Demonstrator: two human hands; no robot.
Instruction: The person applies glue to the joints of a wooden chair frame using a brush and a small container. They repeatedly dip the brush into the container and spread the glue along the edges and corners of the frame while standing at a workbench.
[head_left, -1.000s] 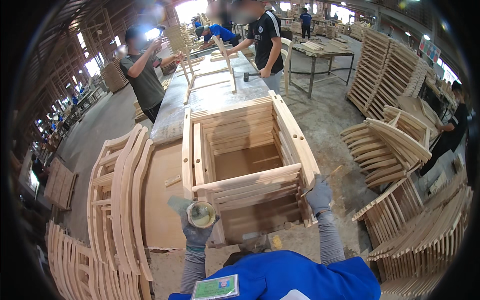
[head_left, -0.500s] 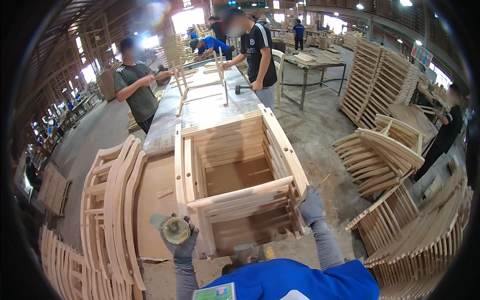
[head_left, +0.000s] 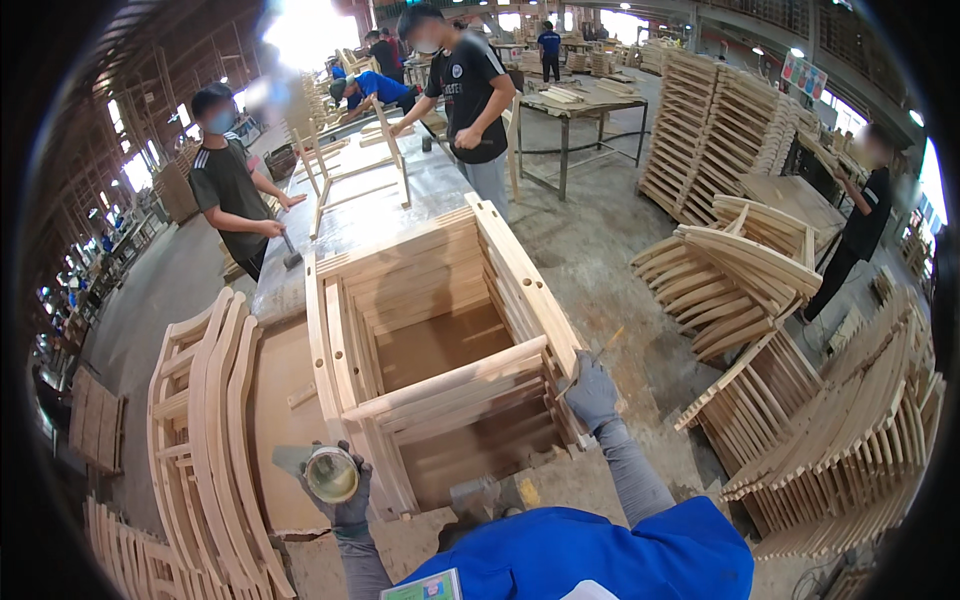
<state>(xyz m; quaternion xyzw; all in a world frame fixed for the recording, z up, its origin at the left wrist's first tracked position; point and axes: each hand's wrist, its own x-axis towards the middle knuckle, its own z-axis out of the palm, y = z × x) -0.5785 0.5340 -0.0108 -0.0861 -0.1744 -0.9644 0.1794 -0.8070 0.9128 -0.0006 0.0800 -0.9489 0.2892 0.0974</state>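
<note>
A stack of pale wooden chair frames (head_left: pixel 440 320) lies on the long workbench (head_left: pixel 270 420) in front of me. My left hand (head_left: pixel 345 495), in a grey glove, holds a small round tin (head_left: pixel 331 474) of pale paste at the stack's near left corner. My right hand (head_left: pixel 592 392), also gloved, rests against the stack's right side and grips a thin stick (head_left: pixel 598 350). A hammer (head_left: pixel 478 494) lies on the bench just below the stack.
Curved chair parts (head_left: pixel 205 440) are piled at my left. More frame stacks (head_left: pixel 740 270) stand on the floor at right. Two people (head_left: pixel 232 195) work at the bench's far end around an upturned chair frame (head_left: pixel 350 165). Another person (head_left: pixel 850 240) stands far right.
My view has drifted so the stack sits higher and nearer. My left hand with the tin has dropped lower and leftward; my right hand stays at the stack's right side.
</note>
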